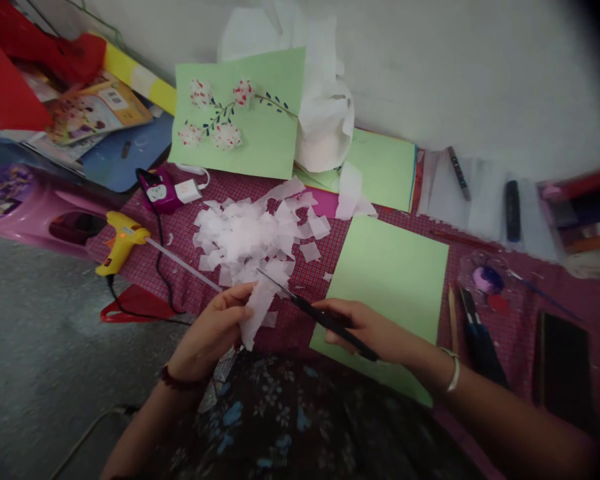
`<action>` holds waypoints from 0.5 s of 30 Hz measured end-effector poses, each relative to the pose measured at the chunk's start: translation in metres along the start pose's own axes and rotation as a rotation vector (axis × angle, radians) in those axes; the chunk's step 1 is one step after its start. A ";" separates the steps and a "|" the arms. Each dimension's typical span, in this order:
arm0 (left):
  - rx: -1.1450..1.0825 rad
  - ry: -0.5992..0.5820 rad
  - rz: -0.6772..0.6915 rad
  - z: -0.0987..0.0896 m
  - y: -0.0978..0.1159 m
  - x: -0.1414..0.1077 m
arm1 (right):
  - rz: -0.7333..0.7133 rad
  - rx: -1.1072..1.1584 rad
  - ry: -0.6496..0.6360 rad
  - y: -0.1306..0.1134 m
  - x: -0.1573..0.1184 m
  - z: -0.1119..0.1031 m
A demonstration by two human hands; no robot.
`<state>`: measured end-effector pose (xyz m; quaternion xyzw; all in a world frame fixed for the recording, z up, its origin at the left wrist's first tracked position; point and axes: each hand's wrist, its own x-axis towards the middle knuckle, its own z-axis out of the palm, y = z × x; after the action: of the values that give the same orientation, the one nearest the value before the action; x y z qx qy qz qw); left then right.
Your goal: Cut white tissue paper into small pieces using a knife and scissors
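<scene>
Left hand (225,319) pinched on a white paper strip (258,308), at near edge of paper-piece pile (237,233); right hand (364,328) curled round black scissors (330,323), blade gap unclear. Strip likely light, limp, easily torn; best pinched by 1 edge, clear of blades.

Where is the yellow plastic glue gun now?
In the head view, the glue gun lies at the left edge of the dark pink checked tablecloth, below-left of the white boxy charger and left of the heap of white paper pieces.
</scene>
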<state>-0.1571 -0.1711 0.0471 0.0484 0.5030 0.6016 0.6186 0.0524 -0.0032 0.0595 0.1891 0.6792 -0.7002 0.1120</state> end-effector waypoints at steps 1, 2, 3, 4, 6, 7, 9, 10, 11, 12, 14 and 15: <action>0.009 0.000 0.005 0.000 0.000 0.000 | -0.004 -0.011 -0.004 -0.001 0.000 0.000; 0.017 0.001 0.008 0.000 0.000 0.001 | -0.017 -0.030 -0.011 -0.002 0.000 -0.001; 0.026 0.008 0.014 -0.001 0.000 0.001 | -0.035 -0.054 -0.020 -0.002 -0.001 -0.002; 0.034 0.018 0.020 -0.001 -0.001 0.002 | -0.050 -0.079 -0.027 -0.002 -0.002 -0.003; 0.044 0.042 0.033 -0.001 -0.001 0.003 | -0.060 -0.123 -0.042 0.000 -0.006 -0.008; 0.045 0.054 0.044 -0.001 -0.001 0.003 | -0.059 -0.142 -0.044 0.002 -0.009 -0.010; 0.042 0.081 0.069 -0.001 0.001 0.004 | -0.048 -0.179 -0.049 0.006 -0.015 -0.016; 0.041 0.090 0.083 -0.001 0.002 0.005 | -0.040 -0.196 -0.057 0.007 -0.019 -0.019; 0.043 0.099 0.096 -0.001 0.004 0.006 | -0.033 -0.210 -0.066 0.008 -0.021 -0.021; 0.049 0.108 0.107 -0.001 0.005 0.007 | -0.027 -0.220 -0.077 0.008 -0.023 -0.022; 0.076 0.129 0.114 -0.001 0.006 0.009 | -0.014 -0.225 -0.095 0.007 -0.025 -0.022; 0.095 0.138 0.114 -0.001 0.005 0.010 | -0.009 -0.223 -0.099 0.006 -0.024 -0.022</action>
<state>-0.1641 -0.1624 0.0443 0.0645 0.5689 0.6132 0.5442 0.0787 0.0157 0.0643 0.1374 0.7474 -0.6294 0.1626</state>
